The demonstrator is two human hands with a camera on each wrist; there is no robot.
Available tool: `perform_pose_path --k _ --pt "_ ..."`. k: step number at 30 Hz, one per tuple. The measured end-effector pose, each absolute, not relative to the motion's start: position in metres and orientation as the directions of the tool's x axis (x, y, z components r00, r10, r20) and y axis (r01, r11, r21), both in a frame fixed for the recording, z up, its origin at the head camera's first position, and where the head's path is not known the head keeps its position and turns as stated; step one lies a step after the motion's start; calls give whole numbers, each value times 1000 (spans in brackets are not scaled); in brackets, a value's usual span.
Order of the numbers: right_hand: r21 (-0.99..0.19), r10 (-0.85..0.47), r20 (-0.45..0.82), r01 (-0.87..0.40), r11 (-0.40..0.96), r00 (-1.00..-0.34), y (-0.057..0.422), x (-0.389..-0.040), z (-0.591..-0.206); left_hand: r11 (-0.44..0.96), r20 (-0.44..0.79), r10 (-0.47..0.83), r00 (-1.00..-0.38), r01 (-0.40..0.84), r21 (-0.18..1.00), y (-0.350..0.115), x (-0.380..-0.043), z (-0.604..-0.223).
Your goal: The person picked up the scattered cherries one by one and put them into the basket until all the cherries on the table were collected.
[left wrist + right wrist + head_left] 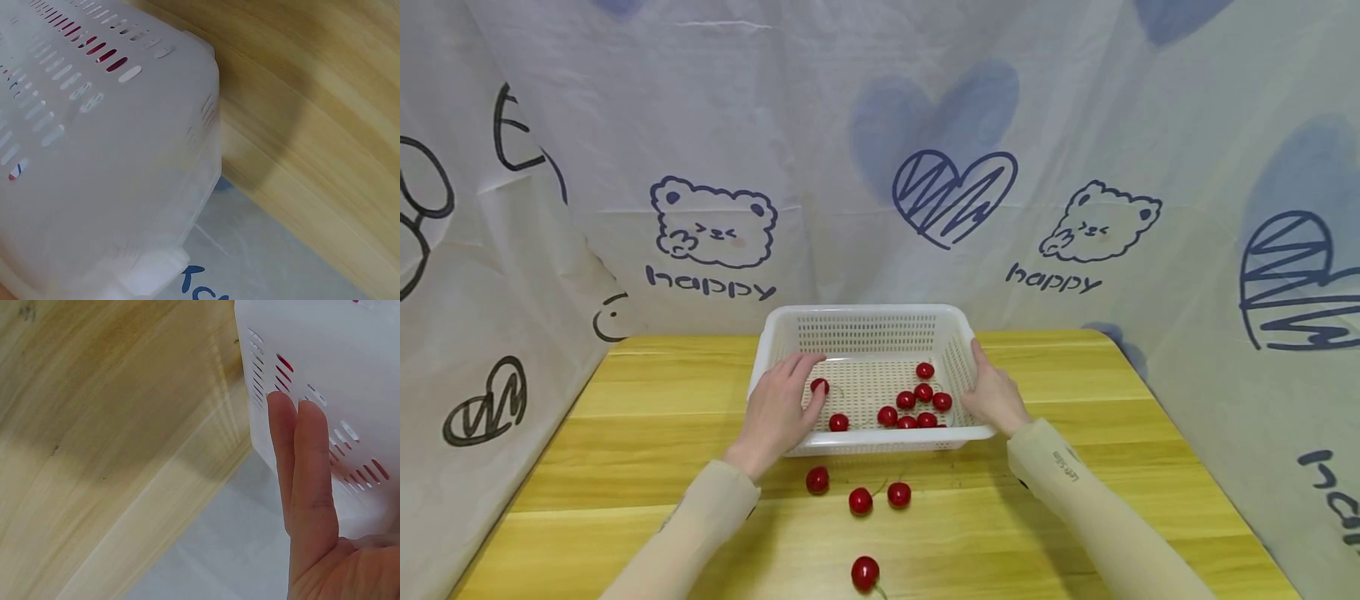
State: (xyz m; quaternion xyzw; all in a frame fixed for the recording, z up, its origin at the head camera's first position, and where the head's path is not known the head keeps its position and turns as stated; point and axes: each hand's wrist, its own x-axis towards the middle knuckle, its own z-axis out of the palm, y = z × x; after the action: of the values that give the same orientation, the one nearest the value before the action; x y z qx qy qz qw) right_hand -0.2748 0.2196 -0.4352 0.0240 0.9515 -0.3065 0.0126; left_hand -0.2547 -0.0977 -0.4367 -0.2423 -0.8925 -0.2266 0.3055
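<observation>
A white slotted plastic basket with several red cherries inside is between my two hands. My left hand grips the left rim, its thumb and fingertips over the inner side near a cherry. On the right side my right hand holds the wall. In the right wrist view, two nearly straight fingers of it lie along the outside of the slotted wall. The left wrist view is mostly filled by the basket's outer wall; that hand's fingers are hidden there.
In front of the basket, cherries lie loose on the wooden table, one of them nearer to me. A pale cloth printed with hearts and bears hangs behind the table and along both sides.
</observation>
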Motion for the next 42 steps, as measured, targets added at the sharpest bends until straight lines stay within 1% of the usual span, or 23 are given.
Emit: perform_pose_path --k 8,14,23,30,36,42 --pt "-577 36 -43 54 815 -998 220 -274 -434 751 676 324 -662 615 242 -100 -246 -435" --pt "-575 40 -47 60 816 -998 220 -274 -433 712 662 399 -635 669 213 -100 -239 -431" --pt "-581 44 -44 62 811 -998 221 -274 -433 628 679 496 -541 764 149 -88 -223 -419" --pt "-583 33 -41 50 811 -999 221 -272 -433 586 671 564 -482 805 86 -80 -208 -419" --pt "-579 38 -43 56 813 -998 220 -273 -433 521 657 641 -398 853 8 -73 -197 -423" --pt "-579 43 -48 63 813 -998 219 -273 -433 478 614 700 -364 878 -24 -71 -184 -428"
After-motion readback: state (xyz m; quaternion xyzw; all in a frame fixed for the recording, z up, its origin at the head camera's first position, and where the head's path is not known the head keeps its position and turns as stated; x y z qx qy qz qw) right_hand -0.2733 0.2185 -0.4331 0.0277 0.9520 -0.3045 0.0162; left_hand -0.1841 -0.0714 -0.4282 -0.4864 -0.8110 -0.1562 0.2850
